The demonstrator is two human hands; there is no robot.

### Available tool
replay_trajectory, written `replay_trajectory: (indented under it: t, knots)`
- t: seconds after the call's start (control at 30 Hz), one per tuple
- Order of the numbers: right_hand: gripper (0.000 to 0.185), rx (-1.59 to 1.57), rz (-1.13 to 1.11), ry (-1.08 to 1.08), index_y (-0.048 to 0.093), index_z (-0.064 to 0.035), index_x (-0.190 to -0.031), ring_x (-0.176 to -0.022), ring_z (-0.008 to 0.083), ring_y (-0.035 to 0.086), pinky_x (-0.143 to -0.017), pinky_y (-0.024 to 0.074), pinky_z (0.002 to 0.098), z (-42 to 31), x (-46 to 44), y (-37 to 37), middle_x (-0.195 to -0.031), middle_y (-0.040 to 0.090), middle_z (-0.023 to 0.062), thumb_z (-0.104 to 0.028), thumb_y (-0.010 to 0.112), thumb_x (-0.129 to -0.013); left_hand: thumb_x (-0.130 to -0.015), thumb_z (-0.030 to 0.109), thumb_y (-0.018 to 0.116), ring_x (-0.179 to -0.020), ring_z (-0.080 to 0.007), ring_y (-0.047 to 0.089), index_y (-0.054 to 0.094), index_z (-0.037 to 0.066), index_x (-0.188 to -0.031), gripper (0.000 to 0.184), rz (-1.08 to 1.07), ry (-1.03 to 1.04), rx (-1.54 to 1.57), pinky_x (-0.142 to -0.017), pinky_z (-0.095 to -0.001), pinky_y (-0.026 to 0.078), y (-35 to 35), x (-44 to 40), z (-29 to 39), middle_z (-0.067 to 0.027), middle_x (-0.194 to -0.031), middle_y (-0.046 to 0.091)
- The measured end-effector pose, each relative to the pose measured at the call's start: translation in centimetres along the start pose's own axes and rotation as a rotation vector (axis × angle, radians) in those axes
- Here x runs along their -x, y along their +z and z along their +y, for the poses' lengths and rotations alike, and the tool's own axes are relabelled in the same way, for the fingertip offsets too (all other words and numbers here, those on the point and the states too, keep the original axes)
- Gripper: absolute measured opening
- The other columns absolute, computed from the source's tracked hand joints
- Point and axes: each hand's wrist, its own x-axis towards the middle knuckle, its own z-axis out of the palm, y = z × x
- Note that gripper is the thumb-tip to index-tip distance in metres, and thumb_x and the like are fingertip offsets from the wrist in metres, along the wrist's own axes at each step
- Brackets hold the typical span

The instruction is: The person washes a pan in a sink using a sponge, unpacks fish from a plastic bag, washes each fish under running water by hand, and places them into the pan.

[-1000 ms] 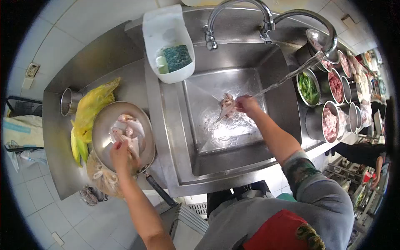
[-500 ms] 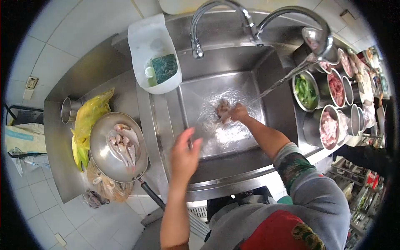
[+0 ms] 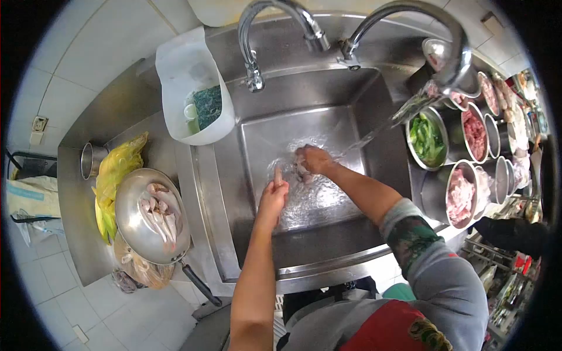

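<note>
The left hand [image 3: 272, 202] is over the lower left part of the steel sink [image 3: 369, 99], with its fingers close together; I cannot tell if they hold something. A little farther, the right hand [image 3: 316, 159] has its fingers bent down upon small fish [image 3: 304, 174], which lie in the shallow water on the sink bottom; the grip itself is hidden.

To the left, on the metal table [image 3: 82, 234], a frying pan [image 3: 132, 225] carries several fish pieces [image 3: 159, 217] laid side by side. Just beside it is a yellow plastic bag [image 3: 122, 164], and beyond this a metal cup [image 3: 88, 161].

At the sink's far left corner stands a white container [image 3: 213, 132] with a green scouring pad [image 3: 208, 108]. The left faucet [image 3: 253, 76] is dry, while the right faucet [image 3: 459, 55] pours water. On the right, steel pots [image 3: 434, 188] hold green vegetables [image 3: 426, 139] and meat [image 3: 459, 202].
</note>
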Motion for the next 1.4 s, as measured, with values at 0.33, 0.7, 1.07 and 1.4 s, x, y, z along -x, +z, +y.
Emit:
replay_trajectory:
  t: [0.33, 0.7, 1.07, 1.4]
  knots:
    - [0.052, 0.491, -0.231, -0.161, 0.059, -0.0137, -0.124, -0.124, 0.0299, 0.052, -0.094, 0.0465, 0.0423, -0.7, -0.9, 1.5, -0.125, 0.059, 0.0149, -0.039, 0.071, -0.08, -0.092, 0.072, 0.03, -0.047, -0.0162, 0.048, 0.065, 0.002, -0.114, 0.081, -0.341, 0.147, 0.919, -0.038, -0.0293, 0.035, -5.9, 8.0, 5.4, -0.0014, -0.062, 0.047]
    - [0.014, 0.029, -0.436, -0.444, 0.068, -0.0048, -0.094, -0.092, 0.0313, 0.065, -0.08, 0.0489, 0.0433, -9.9, 8.9, -13.5, -0.095, 0.068, 0.0152, -0.012, 0.062, -0.083, -0.087, 0.015, 0.066, -0.083, -0.021, 0.064, 0.064, -0.001, -0.11, 0.028, -0.343, 0.29, 0.504, -0.073, -0.0346, 0.052, -4.9, 9.7, 9.3, -0.01, -0.091, 0.066]
    - [0.031, -0.538, -0.009, -0.389, 0.065, -0.005, -0.111, -0.092, 0.0181, 0.062, -0.086, 0.0506, 0.0325, -13.8, 11.9, -27.3, -0.1, 0.065, 0.0071, -0.004, 0.066, -0.08, -0.099, 0.028, 0.053, -0.094, -0.0247, 0.064, 0.055, -0.001, -0.121, 0.037, -0.596, 0.2, 0.643, -0.087, -0.0411, 0.052, 3.7, 9.4, 14.0, -0.0115, -0.104, 0.063]
    - [0.039, -1.108, 0.189, 0.351, 0.057, 0.0075, -0.119, -0.094, 0.0215, 0.064, -0.085, 0.0522, 0.0349, -9.7, 14.5, -22.9, -0.104, 0.066, 0.0161, -0.019, 0.063, -0.091, -0.096, 0.018, 0.058, -0.084, -0.017, 0.063, 0.058, 0.004, -0.114, 0.023, -0.212, 0.252, 0.483, -0.072, -0.0325, 0.052, 13.1, 6.2, 15.4, -0.0068, -0.096, 0.064]
